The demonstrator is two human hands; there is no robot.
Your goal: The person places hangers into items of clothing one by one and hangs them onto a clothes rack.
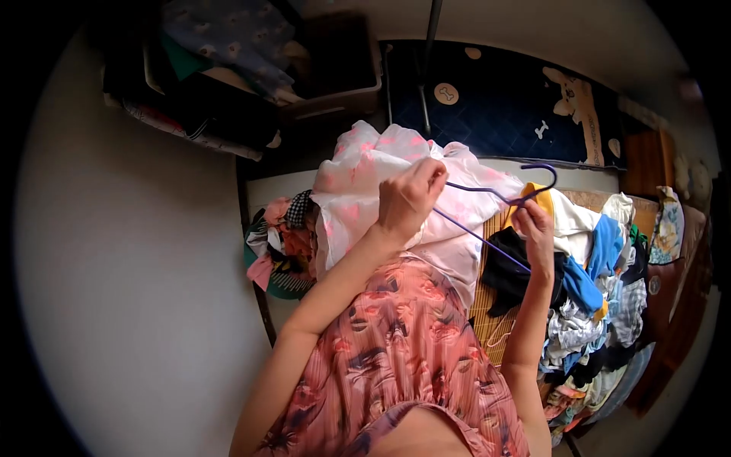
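A purple clothes hanger (481,238) is held up in front of me, its hook (542,169) at the right. My left hand (411,199) is closed around one end of it, fingers pinched together. Whether fabric is also caught in that pinch, I cannot tell. At the base of the hook, my right hand (534,227) grips the hanger between thumb and fingers. A white, sheer garment with pink patterns (358,171) lies spread out behind and under my left hand.
To the right lies a heap of mixed clothes (590,320), partly on a bamboo mat (491,335). More clothes (282,236) are piled at the left. Behind stand a storage bin (335,107), a thin metal pole (423,107) and a dark blue patterned mat (495,114).
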